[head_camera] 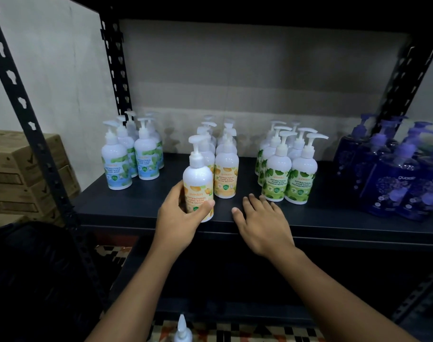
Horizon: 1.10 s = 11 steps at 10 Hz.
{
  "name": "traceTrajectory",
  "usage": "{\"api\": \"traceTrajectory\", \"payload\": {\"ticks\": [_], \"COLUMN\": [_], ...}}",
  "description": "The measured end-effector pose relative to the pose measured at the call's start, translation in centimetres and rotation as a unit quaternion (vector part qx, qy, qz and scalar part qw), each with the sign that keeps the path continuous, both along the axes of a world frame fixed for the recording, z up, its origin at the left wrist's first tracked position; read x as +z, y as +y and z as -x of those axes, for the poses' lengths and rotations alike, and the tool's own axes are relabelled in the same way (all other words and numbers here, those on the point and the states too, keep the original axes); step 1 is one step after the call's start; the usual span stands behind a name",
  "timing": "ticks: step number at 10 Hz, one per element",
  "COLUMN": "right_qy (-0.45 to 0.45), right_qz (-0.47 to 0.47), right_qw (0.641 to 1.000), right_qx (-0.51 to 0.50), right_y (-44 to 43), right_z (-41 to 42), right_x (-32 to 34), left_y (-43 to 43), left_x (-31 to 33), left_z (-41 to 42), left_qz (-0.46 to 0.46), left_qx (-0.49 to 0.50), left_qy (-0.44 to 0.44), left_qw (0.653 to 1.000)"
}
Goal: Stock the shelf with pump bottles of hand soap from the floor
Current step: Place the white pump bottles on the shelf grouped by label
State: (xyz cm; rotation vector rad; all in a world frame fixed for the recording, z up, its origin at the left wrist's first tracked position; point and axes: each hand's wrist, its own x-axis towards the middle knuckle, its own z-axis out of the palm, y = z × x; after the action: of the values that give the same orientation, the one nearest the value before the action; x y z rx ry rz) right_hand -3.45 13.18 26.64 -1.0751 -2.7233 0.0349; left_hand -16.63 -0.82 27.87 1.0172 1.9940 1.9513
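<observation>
Left hand [178, 215] wraps the lower body of an orange-label hand wash bottle [198, 183], thumb across the front label, bottle upright at the front edge of the shelf [136, 206]. Right hand [262, 220] lies flat on the shelf just beside it, fingers spread and straight, holding nothing. Behind: orange-label row [226, 169]. Blue-green mint group [131, 154] left, green-label group [288, 169] right, dark blue bottles [395, 174] far right. One pump top [182, 328] shows at the bottom edge, on the patterned floor. Cardboard boxes [25, 169] left of rack.
</observation>
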Motion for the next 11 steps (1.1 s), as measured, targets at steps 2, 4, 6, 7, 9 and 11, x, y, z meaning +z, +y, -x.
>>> {"api": "traceTrajectory", "payload": {"ticks": [2,4,6,7,9,11], "right_qy": [0.001,-0.001,0.004,0.002,0.007,0.009], "right_qz": [0.001,-0.001,0.005,0.004,-0.005,0.0], "right_qw": [1.0,1.0,1.0,1.0,1.0,1.0], "right_qx": [-0.012,-0.013,-0.014,-0.015,-0.019,-0.018], "right_y": [-0.1,-0.2,-0.2,-0.2,-0.2,-0.2], "right_z": [0.0,0.0,0.0,0.1,0.1,0.1], "right_x": [-0.1,0.0,0.0,0.1,-0.1,-0.1], "left_y": [0.8,0.5,1.5,2.2,3.2,3.3], "left_x": [-0.3,-1.0,-1.1,-1.3,-1.5,-1.4], "left_z": [-0.1,0.4,0.6,0.8,0.9,0.8], "left_qz": [0.022,0.052,0.071,0.067,0.06,0.059], "left_qx": [0.021,0.067,0.11,0.137,0.159,0.167], "left_qy": [0.01,0.062,0.081,0.081,0.085,0.088], "left_qw": [0.999,0.994,0.988,0.985,0.982,0.98]}}
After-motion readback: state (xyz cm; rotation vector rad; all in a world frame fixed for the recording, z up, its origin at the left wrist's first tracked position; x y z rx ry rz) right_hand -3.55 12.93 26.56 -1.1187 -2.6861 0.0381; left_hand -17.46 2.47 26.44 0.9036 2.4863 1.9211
